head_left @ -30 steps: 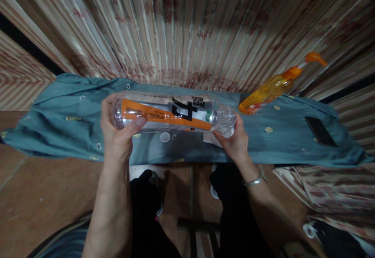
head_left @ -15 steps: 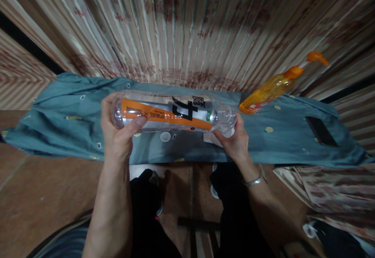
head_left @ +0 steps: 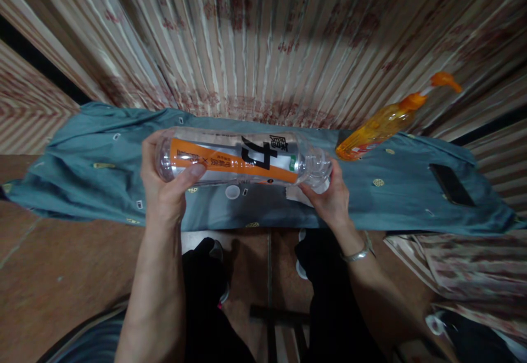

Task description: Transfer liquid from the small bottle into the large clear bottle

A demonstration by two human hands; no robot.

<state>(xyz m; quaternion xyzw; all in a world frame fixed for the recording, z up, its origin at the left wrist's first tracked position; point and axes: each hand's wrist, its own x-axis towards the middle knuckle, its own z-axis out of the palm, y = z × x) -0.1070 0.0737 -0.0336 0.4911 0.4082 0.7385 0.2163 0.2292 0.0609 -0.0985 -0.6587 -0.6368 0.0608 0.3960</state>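
Both hands hold a clear plastic drink bottle (head_left: 234,157) sideways above the cloth-covered surface. Its label is orange and silver with large black characters. My left hand (head_left: 164,173) is closed round the bottle's base, thumb across the label. At the neck end, to the right, the fingers of my right hand (head_left: 331,195) grip the bottle from below. Beneath it a small white round cap (head_left: 233,192) lies on the cloth. A white piece of paper or tissue (head_left: 299,195) shows partly behind the right hand.
A teal patterned cloth (head_left: 102,171) covers the long narrow surface. An orange pump bottle (head_left: 381,127) with yellow-orange liquid stands at the back right. Farther right lies a dark phone (head_left: 452,184). A pleated curtain (head_left: 255,44) hangs just behind.
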